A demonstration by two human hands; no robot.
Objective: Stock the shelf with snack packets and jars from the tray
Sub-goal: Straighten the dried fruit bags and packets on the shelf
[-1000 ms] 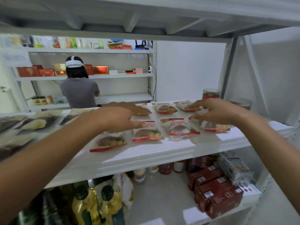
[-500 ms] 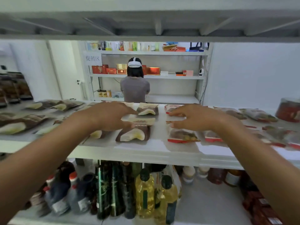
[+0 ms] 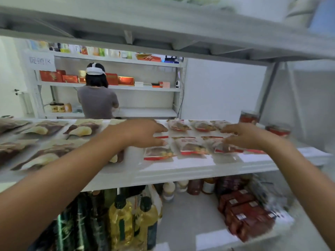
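A white shelf [image 3: 190,166] carries two rows of flat snack packets. Red-edged packets [image 3: 191,146] lie in its middle and right part, brown packets [image 3: 81,128] on the left. My left hand [image 3: 143,133] hovers palm down over the red-edged packets near the middle, fingers apart, holding nothing. My right hand [image 3: 243,135] is spread over the right-hand packets [image 3: 220,146], fingertips touching or just above them; nothing is gripped. Two red jars [image 3: 249,116] stand at the shelf's far right end. No tray is in view.
Another shelf board [image 3: 163,20] runs close overhead. Below stand oil bottles [image 3: 125,220], dark bottles [image 3: 79,223], small jars [image 3: 169,191] and red boxes [image 3: 246,212]. Behind the shelf a person [image 3: 97,98] faces away at a far rack [image 3: 145,87].
The view has swung back to the right, from the brown packets to the red-edged ones. Both hands stay spread over the shelf and have shifted right with it.
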